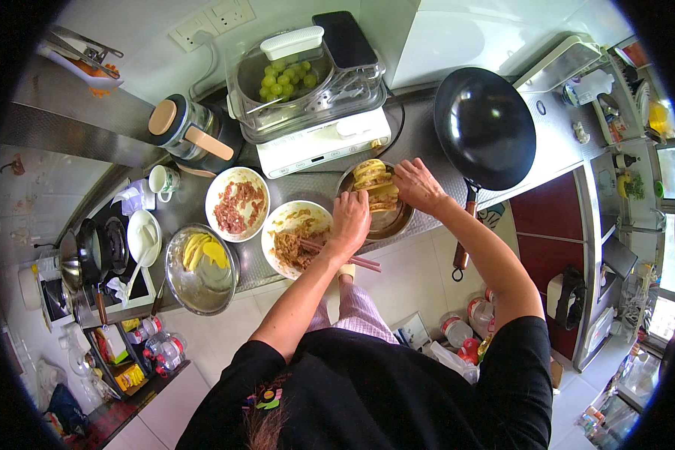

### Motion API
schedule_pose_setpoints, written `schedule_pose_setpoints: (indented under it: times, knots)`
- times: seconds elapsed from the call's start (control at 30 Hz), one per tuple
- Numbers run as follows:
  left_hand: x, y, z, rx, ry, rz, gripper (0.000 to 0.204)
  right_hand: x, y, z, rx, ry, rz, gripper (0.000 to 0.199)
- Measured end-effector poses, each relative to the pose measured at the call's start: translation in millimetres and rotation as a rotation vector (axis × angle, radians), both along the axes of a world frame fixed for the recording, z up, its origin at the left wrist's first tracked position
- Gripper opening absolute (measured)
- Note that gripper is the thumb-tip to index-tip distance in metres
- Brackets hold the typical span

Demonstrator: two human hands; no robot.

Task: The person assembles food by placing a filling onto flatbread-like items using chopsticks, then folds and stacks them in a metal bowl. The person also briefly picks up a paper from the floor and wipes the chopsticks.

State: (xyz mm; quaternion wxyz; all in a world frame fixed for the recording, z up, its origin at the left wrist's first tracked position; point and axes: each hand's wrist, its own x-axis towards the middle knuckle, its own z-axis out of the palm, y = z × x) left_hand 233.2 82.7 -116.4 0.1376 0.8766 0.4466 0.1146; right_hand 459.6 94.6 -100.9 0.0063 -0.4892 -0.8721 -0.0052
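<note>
Over a round metal bowl [391,227], my left hand [350,221] and my right hand [421,186] come together from either side. Between their closed fingertips is a yellow slice [381,195], which looks stuffed with meat. More stuffed yellow slices [370,171] are stacked in the same bowl. Left of it, a white bowl [272,250] contains brown minced filling [291,251], and reddish-brown chopsticks [361,262] rest across its rim, passing under my left wrist. A steel basin [205,289] farther left holds plain yellow slices [200,252].
A white bowl of reddish minced meat [238,204] stands behind the basin. At the back are a clear-lidded appliance [319,146] with green grapes on top, a phone [345,39] and a glass kettle [187,131]. A black wok [485,124] lies right, its handle overhanging the counter edge.
</note>
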Motion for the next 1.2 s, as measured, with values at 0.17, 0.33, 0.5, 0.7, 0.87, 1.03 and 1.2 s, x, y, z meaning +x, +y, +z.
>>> schedule_pose_setpoints:
  times: [0.17, 0.33, 0.5, 0.7, 0.87, 1.03, 1.2]
  knots:
    - [0.1, -6.6, -6.7, 0.029, -0.030, 0.031, 0.040, 3.4, 2.6, 2.2, -0.008, 0.031, 0.031, 0.011]
    - [-1.5, -9.3, -6.5, 0.072, 0.014, 0.051, 0.039, 4.5, 3.9, 2.3, -0.038, 0.115, -0.006, 0.013]
    - [-5.2, -7.1, -2.3, 0.093, 0.059, 0.059, 0.042, 2.8, 4.2, 5.0, -0.205, 0.124, -0.121, 0.015]
    - [-2.8, -4.1, -5.0, 0.105, 0.021, 0.053, 0.043, -2.2, 3.9, 7.7, -0.343, 0.104, -0.213, 0.015]
    - [1.1, -0.9, -3.9, 0.083, 0.005, 0.067, 0.045, -4.5, 0.0, 7.7, -0.342, 0.088, -0.286, 0.015]
    - [-12.4, -4.7, 8.1, 0.051, -0.033, 0.106, 0.051, -13.6, -8.6, 8.5, -0.308, 0.046, -0.357, 0.014]
    - [-13.2, -4.0, 14.0, 0.024, -0.018, 0.124, 0.049, -20.4, -12.9, 8.3, -0.276, 0.058, -0.449, 0.016]
